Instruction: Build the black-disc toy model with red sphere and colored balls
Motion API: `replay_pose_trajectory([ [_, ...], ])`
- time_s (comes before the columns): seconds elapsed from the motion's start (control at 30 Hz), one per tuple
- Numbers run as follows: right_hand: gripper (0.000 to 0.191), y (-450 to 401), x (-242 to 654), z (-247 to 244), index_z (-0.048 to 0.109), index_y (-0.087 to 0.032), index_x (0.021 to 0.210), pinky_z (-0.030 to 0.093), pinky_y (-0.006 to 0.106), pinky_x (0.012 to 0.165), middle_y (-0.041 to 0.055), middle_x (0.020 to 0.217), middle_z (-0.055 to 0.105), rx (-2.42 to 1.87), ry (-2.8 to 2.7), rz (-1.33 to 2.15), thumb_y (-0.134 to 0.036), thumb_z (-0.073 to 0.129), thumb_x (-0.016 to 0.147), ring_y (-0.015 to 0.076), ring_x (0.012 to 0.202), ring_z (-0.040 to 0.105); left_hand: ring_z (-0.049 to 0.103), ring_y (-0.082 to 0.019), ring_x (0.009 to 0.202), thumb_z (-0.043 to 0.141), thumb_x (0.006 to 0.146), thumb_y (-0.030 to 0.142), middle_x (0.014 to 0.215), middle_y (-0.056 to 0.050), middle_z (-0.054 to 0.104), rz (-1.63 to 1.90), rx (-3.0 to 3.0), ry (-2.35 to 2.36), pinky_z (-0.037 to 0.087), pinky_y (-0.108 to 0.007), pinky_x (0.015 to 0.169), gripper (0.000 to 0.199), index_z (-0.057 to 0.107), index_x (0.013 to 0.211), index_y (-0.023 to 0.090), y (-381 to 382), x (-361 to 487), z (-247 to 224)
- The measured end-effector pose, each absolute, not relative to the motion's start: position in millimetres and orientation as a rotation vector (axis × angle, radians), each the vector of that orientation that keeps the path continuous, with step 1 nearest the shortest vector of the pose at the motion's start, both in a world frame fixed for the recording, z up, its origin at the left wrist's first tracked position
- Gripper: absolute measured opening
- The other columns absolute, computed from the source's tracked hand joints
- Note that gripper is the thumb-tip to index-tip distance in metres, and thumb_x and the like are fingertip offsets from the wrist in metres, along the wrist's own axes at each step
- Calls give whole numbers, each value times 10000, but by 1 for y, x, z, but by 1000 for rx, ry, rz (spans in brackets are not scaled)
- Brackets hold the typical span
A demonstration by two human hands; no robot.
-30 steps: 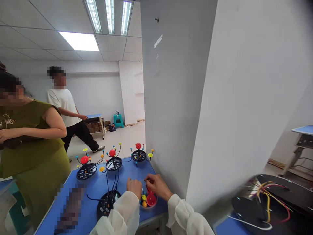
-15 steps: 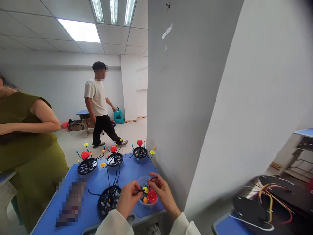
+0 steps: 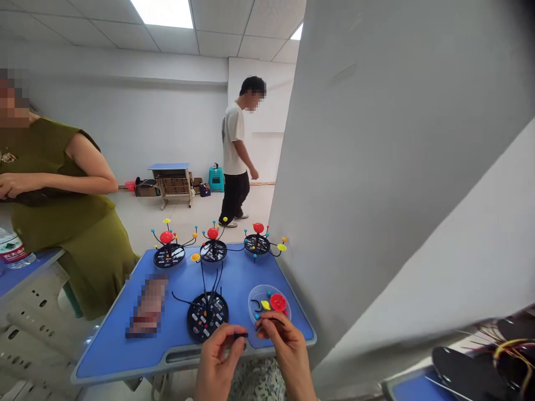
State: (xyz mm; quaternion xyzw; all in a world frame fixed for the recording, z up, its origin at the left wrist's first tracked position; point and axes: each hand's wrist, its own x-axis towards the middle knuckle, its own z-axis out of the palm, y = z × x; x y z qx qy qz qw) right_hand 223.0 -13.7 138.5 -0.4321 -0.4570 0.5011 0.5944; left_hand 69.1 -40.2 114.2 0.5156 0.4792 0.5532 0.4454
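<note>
1. Far left: seated co-worker in an olive sleeveless dress; on a separate blue desk alongside, a plastic water bottle with a red label, its wording unreadable.
2. On the blue tabletop, a pixelated object, too blurred to identify.
3. Along the far edge, three wire-armed models with red domes.
4. Nearer, a black perforated disc with thin black wires rising from it, just beyond the hands.
5. Left hand: grip closed, pinching a short black piece. Probably light and stiff, and small enough to need a fingertip hold.
6. Clear plastic dish: a red dome and a yellow piece inside. Dome likely light and smooth, so safest cupped.
7. Right hand: grip closed on a thin black wire, likely springy, so best held close to its end.
8. No brand or legible writing on any part.
</note>
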Motion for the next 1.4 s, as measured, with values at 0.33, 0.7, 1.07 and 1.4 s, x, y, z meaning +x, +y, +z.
replay_pose_trajectory([
  [0.33, 240, -44, 217, 136, 649, -268, 828, 366, 238, 480, -60, 550, 489, -979, -1357, 1543, -463, 746, 728, 113, 472, 416, 685, -227, 983, 631, 865, 381, 1144, -111, 713, 1276, 1500, 1006, 551, -336, 888, 190, 749, 910, 240, -49, 41, 111],
  [0.7, 167, -41, 215, 117, 771, -367, 920, 561, 367, 655, 57, 723, 707, -928, -1662, 1079, -424, 664, 806, 248, 659, 668, 716, -229, 879, 716, 785, 442, 916, -84, 777, 1342, 1189, 998, 577, -307, 800, 243, 766, 881, 224, -48, 51, 82],
  [1.07, 163, -47, 217, 130, 737, -234, 860, 620, 270, 614, 52, 826, 789, -1011, -1222, 960, -376, 743, 779, 210, 592, 726, 702, -193, 697, 699, 740, 566, 710, -40, 734, 1455, 967, 1213, 579, -251, 669, 374, 722, 808, 198, -62, 59, 110],
  [1.4, 142, -52, 211, 139, 729, -225, 822, 578, 220, 571, 35, 781, 786, -1022, -1313, 973, -364, 734, 794, 167, 521, 683, 733, -219, 811, 633, 813, 536, 808, -54, 769, 1383, 1231, 1282, 578, -264, 744, 348, 729, 838, 203, -66, 59, 110],
])
